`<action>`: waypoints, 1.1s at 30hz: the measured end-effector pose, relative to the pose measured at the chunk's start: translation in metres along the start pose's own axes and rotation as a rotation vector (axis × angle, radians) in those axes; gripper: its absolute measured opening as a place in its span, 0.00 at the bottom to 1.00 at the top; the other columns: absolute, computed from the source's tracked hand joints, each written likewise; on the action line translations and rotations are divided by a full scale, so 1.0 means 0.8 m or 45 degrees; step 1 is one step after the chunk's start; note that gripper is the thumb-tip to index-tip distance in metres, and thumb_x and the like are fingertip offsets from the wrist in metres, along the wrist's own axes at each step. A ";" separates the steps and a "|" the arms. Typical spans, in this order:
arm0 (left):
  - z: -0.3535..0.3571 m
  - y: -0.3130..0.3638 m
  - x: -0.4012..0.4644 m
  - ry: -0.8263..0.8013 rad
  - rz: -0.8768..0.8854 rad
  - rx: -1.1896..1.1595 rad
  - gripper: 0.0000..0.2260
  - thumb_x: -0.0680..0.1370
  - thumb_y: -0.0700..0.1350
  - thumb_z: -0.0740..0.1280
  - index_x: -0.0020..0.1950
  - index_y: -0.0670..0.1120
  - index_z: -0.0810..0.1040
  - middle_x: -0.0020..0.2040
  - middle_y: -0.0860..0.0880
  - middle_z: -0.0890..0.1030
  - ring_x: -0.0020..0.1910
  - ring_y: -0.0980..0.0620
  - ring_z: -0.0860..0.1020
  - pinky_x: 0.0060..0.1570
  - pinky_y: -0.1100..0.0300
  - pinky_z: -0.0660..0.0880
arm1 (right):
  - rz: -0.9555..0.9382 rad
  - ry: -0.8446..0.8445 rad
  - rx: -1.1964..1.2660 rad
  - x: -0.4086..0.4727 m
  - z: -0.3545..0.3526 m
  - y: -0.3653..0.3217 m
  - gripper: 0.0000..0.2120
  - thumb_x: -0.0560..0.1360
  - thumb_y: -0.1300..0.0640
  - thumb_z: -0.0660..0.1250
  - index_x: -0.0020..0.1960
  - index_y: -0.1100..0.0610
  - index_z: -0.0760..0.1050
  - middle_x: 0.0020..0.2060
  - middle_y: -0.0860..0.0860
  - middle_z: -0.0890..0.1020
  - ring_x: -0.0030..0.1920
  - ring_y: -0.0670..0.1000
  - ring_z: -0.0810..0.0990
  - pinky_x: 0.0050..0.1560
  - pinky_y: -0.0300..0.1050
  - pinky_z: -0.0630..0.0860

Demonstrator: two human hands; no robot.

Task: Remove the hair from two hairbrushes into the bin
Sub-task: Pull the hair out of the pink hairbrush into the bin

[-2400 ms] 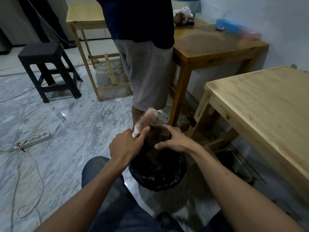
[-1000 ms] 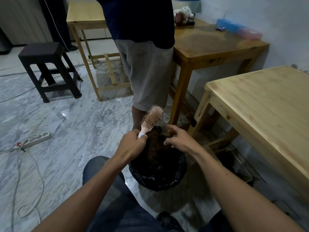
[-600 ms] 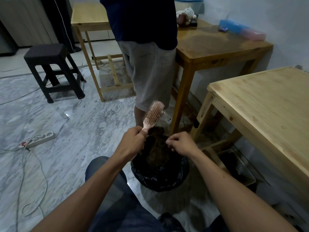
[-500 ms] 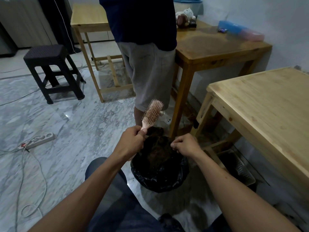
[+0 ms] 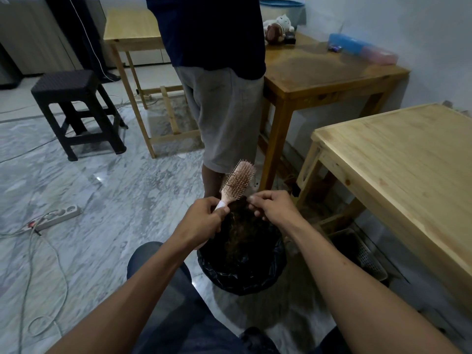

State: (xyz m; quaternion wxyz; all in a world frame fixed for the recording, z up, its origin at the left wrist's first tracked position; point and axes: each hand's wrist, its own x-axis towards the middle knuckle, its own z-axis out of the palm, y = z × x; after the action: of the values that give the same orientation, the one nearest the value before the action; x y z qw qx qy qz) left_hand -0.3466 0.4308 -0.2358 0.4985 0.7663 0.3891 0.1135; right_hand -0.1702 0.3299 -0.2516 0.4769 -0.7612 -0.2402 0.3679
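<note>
Marble floor [image 5: 107, 195] w/ grey veining runs under everything; a black stool [image 5: 74, 108] stands at left, a power strip [image 5: 60, 213] w/ cords lies near it, and a standing person [image 5: 219, 80] in dark top & grey shorts is just beyond the bin. Pale wood tabletop [image 5: 408, 162] at right, darker one [image 5: 324, 70] behind w/ a blue box [image 5: 357, 47] and a small toy [image 5: 278, 26] on it. Bin [image 5: 242, 274] w/ black liner sits on the floor between the knees, a clump of dark hair [image 5: 237, 226] inside. Left hand [image 5: 201, 221] is wrapped round the handle of the pink hairbrush [image 5: 238, 181], which tilts up & away over the bin's far rim, bristles facing right; a few dark strands cross the head near the handle. Right hand [image 5: 273, 206] is curled, fingertips pinched together just beside the brush base, above the bin; can't tell if strands are between them. Hands are close but not touching.
</note>
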 end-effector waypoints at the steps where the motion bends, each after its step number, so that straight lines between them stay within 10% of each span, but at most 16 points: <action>1: -0.001 -0.003 0.000 -0.012 -0.007 0.013 0.06 0.80 0.47 0.66 0.48 0.47 0.80 0.35 0.44 0.82 0.30 0.52 0.78 0.34 0.53 0.77 | 0.044 0.029 -0.079 0.001 -0.001 0.003 0.06 0.81 0.55 0.70 0.50 0.52 0.86 0.41 0.49 0.87 0.38 0.44 0.81 0.36 0.37 0.75; 9: 0.009 -0.009 0.001 0.121 -0.007 0.186 0.06 0.81 0.46 0.65 0.50 0.45 0.80 0.37 0.47 0.81 0.34 0.52 0.78 0.32 0.59 0.69 | 0.224 0.048 -0.350 0.002 -0.008 0.004 0.07 0.80 0.58 0.70 0.47 0.55 0.86 0.44 0.53 0.88 0.41 0.48 0.84 0.41 0.41 0.80; 13: 0.012 -0.002 -0.001 0.100 0.074 0.364 0.05 0.81 0.45 0.64 0.47 0.46 0.78 0.37 0.49 0.79 0.35 0.53 0.76 0.31 0.59 0.65 | 0.325 -0.091 0.323 0.006 -0.011 -0.010 0.12 0.81 0.55 0.68 0.62 0.58 0.81 0.54 0.54 0.86 0.42 0.49 0.84 0.35 0.40 0.78; 33: 0.011 0.004 -0.003 0.332 -0.130 0.134 0.15 0.81 0.43 0.63 0.34 0.49 0.68 0.26 0.52 0.68 0.24 0.54 0.65 0.27 0.59 0.58 | 0.425 0.307 0.203 0.000 -0.016 0.013 0.10 0.82 0.55 0.68 0.48 0.60 0.83 0.36 0.52 0.82 0.34 0.47 0.78 0.31 0.38 0.73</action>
State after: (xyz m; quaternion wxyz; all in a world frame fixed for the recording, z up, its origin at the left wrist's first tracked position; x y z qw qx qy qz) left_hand -0.3414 0.4223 -0.2368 0.4082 0.7493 0.4944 0.1658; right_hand -0.1603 0.3183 -0.2578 0.4933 -0.7888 -0.0222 0.3661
